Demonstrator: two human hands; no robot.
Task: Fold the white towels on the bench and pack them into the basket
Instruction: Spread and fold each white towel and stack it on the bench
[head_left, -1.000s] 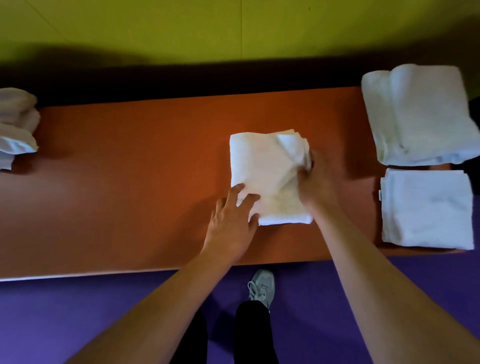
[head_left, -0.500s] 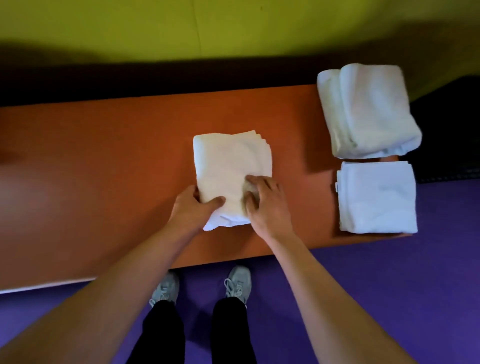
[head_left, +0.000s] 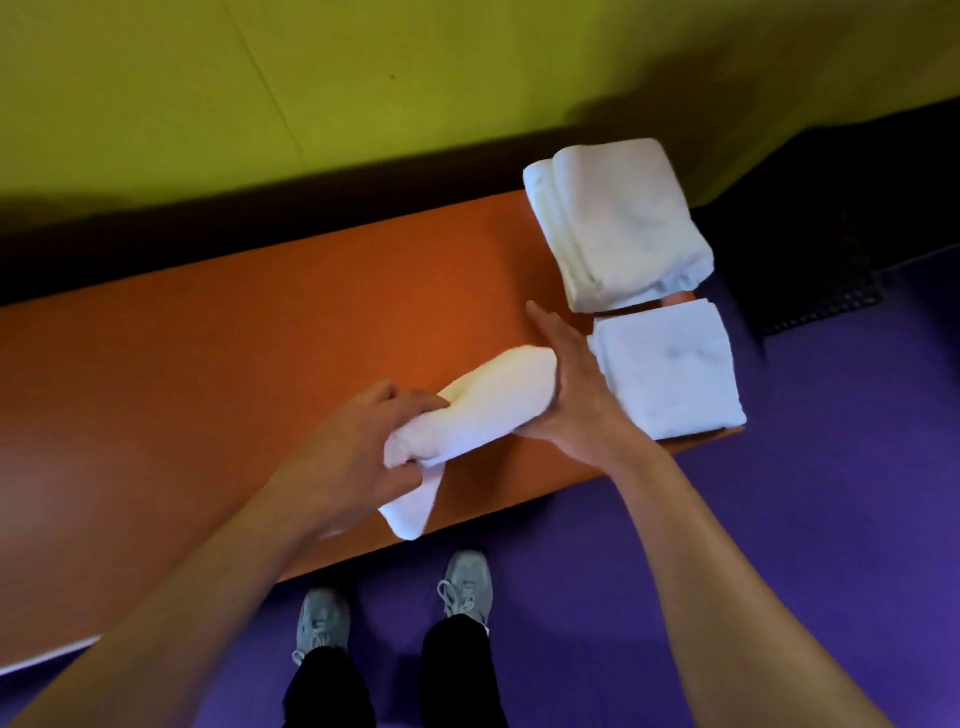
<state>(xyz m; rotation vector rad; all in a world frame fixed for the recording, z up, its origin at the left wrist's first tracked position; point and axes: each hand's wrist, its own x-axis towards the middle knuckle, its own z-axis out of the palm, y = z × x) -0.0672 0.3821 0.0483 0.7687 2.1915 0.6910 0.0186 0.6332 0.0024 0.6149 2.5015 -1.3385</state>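
A folded white towel is lifted off the orange bench, tilted, with one corner hanging down near the bench's front edge. My left hand grips its near left end with curled fingers. Along the towel's right side lies my right hand, fingers straight and palm against the cloth. Two folded white towels lie at the bench's right end: a thick one at the back and a flatter one at the front. No basket can be made out.
A yellow-green wall stands behind the bench. The floor is purple, and my two grey shoes stand on it just in front of the bench. A dark grate-like thing sits past the bench's right end.
The towel lay flat under both hands; now it is raised and tilted, carried to the right toward the two folded towels. The view has swung right and tilted.
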